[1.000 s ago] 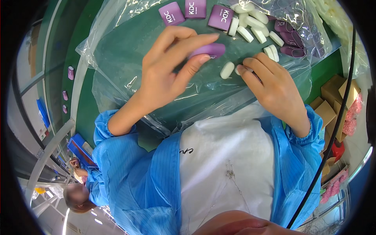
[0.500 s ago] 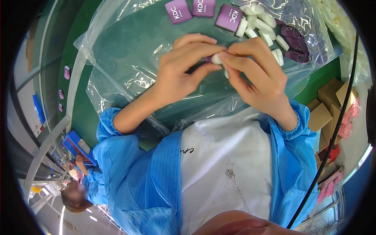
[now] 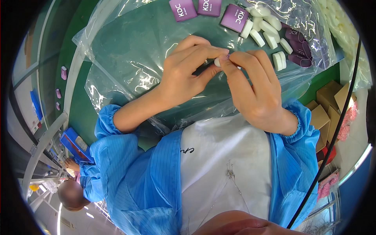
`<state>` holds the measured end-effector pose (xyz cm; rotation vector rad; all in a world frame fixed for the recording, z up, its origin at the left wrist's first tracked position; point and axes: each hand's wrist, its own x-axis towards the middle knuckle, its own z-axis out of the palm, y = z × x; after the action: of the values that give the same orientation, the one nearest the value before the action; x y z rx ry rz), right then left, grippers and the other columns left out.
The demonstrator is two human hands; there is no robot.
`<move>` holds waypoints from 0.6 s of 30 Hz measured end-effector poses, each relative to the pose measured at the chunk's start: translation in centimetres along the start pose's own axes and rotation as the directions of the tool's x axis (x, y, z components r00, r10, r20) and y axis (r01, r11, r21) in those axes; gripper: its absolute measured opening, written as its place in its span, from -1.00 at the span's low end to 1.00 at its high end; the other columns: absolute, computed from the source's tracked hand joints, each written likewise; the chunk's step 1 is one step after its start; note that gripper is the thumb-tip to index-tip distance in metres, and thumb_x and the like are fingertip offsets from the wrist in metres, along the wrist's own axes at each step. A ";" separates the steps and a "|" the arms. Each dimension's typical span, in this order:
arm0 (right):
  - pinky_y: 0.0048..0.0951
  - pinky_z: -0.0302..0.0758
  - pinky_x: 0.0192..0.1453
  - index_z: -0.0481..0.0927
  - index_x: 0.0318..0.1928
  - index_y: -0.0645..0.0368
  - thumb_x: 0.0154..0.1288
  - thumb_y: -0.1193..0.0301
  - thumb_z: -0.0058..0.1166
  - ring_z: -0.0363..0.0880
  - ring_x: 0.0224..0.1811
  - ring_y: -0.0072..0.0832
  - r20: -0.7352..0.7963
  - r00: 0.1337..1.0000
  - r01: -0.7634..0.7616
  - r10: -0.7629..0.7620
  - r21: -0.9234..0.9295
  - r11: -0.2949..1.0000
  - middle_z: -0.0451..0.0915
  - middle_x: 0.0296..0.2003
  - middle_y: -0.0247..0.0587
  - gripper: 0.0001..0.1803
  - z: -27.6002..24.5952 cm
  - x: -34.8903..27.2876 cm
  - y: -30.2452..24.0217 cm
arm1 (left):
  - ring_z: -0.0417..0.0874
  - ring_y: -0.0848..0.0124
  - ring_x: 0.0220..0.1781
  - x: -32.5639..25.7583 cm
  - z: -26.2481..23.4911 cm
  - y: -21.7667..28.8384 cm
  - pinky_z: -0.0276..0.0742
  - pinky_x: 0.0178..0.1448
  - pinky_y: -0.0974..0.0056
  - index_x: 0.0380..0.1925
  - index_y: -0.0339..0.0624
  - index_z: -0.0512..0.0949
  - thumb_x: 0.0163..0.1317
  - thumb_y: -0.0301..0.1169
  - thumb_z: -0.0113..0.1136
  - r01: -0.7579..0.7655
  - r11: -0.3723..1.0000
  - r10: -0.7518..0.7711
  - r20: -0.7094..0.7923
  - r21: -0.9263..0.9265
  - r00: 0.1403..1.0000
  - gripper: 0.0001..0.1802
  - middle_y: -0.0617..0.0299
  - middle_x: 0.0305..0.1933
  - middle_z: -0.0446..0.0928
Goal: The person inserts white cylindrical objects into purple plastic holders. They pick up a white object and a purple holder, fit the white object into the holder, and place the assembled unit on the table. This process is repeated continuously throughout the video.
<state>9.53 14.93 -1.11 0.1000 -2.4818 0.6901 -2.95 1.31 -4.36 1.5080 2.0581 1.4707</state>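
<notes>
My left hand (image 3: 188, 74) and my right hand (image 3: 256, 88) meet fingertip to fingertip above the plastic-covered table. Pinched between them is a small white cap (image 3: 217, 62), mostly covered by the fingers. The left fingers close round a purple case, of which almost nothing shows now. Beyond the hands, purple cases with white print lie flat, among them one (image 3: 234, 18) beside a loose pile of white oval caps (image 3: 269, 28). Two white caps (image 3: 279, 60) stand together near the right hand. Several open-ended purple cases (image 3: 300, 49) lie at the clear bag.
Clear plastic sheeting (image 3: 129, 78) covers the green table (image 3: 88, 113). A black cable (image 3: 344, 109) crosses the right side. Cardboard boxes (image 3: 321, 119) stand at the right. Small purple cases (image 3: 64, 73) lie far left. Near a blue bin (image 3: 76, 145), another person (image 3: 92, 182) works.
My right hand has turned, its knuckles now lower and its fingers closer over the left fingertips. The purple case seen between the fingers earlier is now nearly hidden.
</notes>
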 end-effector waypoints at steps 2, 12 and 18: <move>-0.38 0.55 -0.29 0.60 -0.22 0.56 -0.15 0.64 0.24 0.53 -0.29 -0.21 -0.046 0.998 0.044 -0.044 -0.004 0.999 0.55 -0.22 0.06 -0.63 0.3 -0.3 0.6 | 0.66 0.25 -0.22 0.0 0.0 -0.1 0.58 -0.29 0.28 -0.16 -0.22 0.73 -0.09 -0.62 0.54 -0.007 1.000 0.007 0.015 0.002 1.000 -0.61 0.18 -0.34 0.69; -0.35 0.58 -0.33 0.63 -0.20 0.50 -0.21 0.58 0.22 0.58 -0.32 -0.20 0.027 0.994 0.099 -0.107 0.208 0.973 0.60 -0.24 0.01 -0.58 -1.0 -0.4 3.0 | 0.66 0.26 -0.21 -0.3 -0.6 -0.8 0.57 -0.19 0.27 -0.16 -0.20 0.74 -0.09 -0.57 0.56 -0.020 1.000 0.020 0.046 0.014 0.999 -0.60 0.22 -0.33 0.72; -0.35 0.60 -0.32 0.63 -0.20 0.49 -0.23 0.56 0.23 0.59 -0.35 -0.20 -0.061 0.983 0.182 -0.176 0.129 0.975 0.61 -0.23 0.05 -0.56 0.1 -0.8 3.3 | 0.66 0.26 -0.19 -0.3 -0.4 -0.3 0.58 -0.16 0.26 -0.17 -0.19 0.74 -0.10 -0.57 0.56 0.005 1.000 -0.005 0.037 -0.002 0.999 -0.61 0.23 -0.31 0.73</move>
<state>9.39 17.70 -3.14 0.3489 -2.3429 0.7713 -3.28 0.83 -4.54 1.5172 2.0372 1.4315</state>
